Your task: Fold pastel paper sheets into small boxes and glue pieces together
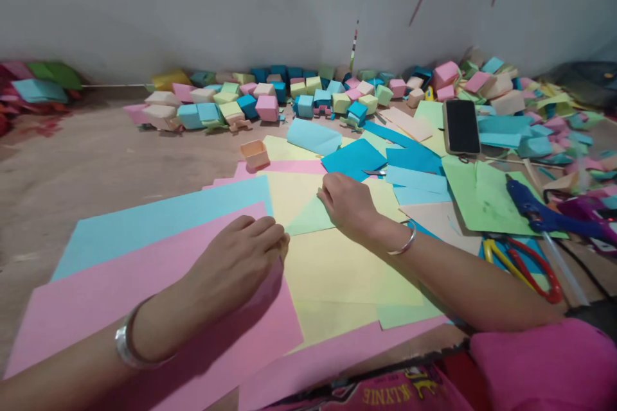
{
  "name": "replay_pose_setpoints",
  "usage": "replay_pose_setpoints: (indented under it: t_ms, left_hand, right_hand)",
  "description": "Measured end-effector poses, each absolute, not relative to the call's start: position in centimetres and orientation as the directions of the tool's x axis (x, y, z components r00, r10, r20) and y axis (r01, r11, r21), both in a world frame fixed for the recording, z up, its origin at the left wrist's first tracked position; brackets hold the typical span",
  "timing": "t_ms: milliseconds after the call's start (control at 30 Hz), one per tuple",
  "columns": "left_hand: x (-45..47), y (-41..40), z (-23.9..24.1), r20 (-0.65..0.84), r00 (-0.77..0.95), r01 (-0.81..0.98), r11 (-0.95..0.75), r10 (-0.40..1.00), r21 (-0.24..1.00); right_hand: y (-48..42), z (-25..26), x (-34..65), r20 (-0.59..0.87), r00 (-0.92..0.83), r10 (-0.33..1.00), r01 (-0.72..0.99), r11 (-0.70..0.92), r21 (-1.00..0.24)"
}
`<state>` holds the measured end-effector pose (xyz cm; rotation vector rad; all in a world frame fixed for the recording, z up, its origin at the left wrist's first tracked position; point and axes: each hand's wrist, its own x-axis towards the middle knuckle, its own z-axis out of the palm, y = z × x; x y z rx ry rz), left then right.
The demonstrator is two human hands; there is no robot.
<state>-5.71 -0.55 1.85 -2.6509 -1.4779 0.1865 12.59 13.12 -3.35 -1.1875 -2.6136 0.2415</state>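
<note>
My left hand (236, 260), with a silver bangle at its wrist, rests over a pink paper sheet (144, 276). Its fingers are curled, and whatever they pinch is hidden. A little to the right and farther off, my right hand (349, 202) is also closed, its fingertips turned in and their contents out of sight. Below the right hand lies a pale green sheet (311, 215) on yellow paper (347, 263). A small open peach paper box (255, 154) stands just beyond the hands. The light blue sheet (168, 225) lies partly under the pink one.
Rows of folded paper cubes (267, 108) line the wall. On the right are a phone (461, 127), a blue glue gun (535, 205) with a glue stick, and scissors with red and yellow handles (540, 273). Blue paper pieces (354, 159) and scraps (559, 131) lie beyond.
</note>
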Motion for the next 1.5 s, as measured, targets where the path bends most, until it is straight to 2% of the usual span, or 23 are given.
replay_pose_setpoints:
  t_ms: [100, 200, 267, 333, 433, 533, 633, 800, 900, 1033, 1100, 1233, 1367, 1500]
  left_hand:
    - [-6.1, 0.4, 2.1, -0.050, 0.557, 0.824, -0.560, 0.829, -0.084]
    - [-5.7, 2.2, 2.0, -0.001, 0.597, 0.801, -0.596, 0.802, 0.052]
    - [-5.1, 3.6, 1.4, 0.023, 0.584, 0.801, -0.580, 0.812, 0.149]
    - [-4.4, 4.9, 0.5, 0.044, 0.545, 0.819, -0.543, 0.838, 0.185]
    - [-3.7, 6.1, -0.6, 0.119, 0.499, 0.844, -0.512, 0.859, 0.159]
    - [-3.2, 6.4, -1.3, 0.166, 0.517, 0.843, -0.533, 0.840, 0.076]
    - [-3.0, 6.2, -1.5, 0.145, 0.588, 0.804, -0.595, 0.796, 0.004]
    - [-3.1, 6.2, -1.7, 0.117, 0.641, 0.766, -0.641, 0.758, -0.046]
    - [-3.3, 6.3, -1.8, 0.134, 0.627, 0.778, -0.628, 0.768, -0.040]
    - [-3.4, 6.3, -2.0, 0.161, 0.614, 0.783, -0.622, 0.773, -0.001]
    - [-3.5, 6.2, -2.1, 0.172, 0.612, 0.782, -0.623, 0.772, 0.014]
    - [-3.6, 6.2, -2.1, 0.163, 0.610, 0.786, -0.618, 0.776, 0.000]
    - [-3.7, 6.3, -2.2, 0.144, 0.603, 0.795, -0.605, 0.785, -0.030]
    - [-4.0, 6.2, -2.6, 0.135, 0.591, 0.800, -0.599, 0.795, 0.026]
  right_hand:
    - [13.2, -3.2, 12.6, 0.132, -0.637, 0.760, 0.718, 0.647, -0.258]
    - [13.3, -3.2, 12.6, 0.131, -0.644, 0.754, 0.712, 0.653, -0.257]
    - [13.3, -3.2, 12.6, 0.148, -0.645, 0.750, 0.707, 0.659, -0.255]
    - [13.3, -3.1, 12.7, 0.158, -0.646, 0.747, 0.704, 0.663, -0.255]
    - [13.2, -2.9, 12.6, 0.144, -0.642, 0.753, 0.713, 0.656, -0.249]
    - [13.0, -2.6, 12.4, 0.121, -0.626, 0.771, 0.735, 0.635, -0.237]
    - [13.3, -2.1, 12.3, 0.065, -0.626, 0.777, 0.745, 0.621, -0.243]
    - [15.3, 0.0, 14.1, -0.003, -0.652, 0.758, 0.721, 0.619, -0.310]
    - [15.9, 1.5, 16.6, -0.029, -0.625, 0.780, 0.749, 0.590, -0.301]
    - [14.2, 1.8, 19.5, -0.144, -0.574, 0.806, 0.779, 0.484, -0.399]
    - [12.9, 1.2, 20.3, -0.155, -0.547, 0.823, 0.790, 0.446, -0.420]
    - [11.4, 0.0, 20.6, -0.125, -0.505, 0.854, 0.814, 0.423, -0.399]
    - [11.6, -0.3, 20.6, -0.155, -0.457, 0.876, 0.850, 0.379, -0.365]
    - [12.0, -0.3, 20.8, -0.183, -0.430, 0.884, 0.861, 0.341, -0.376]
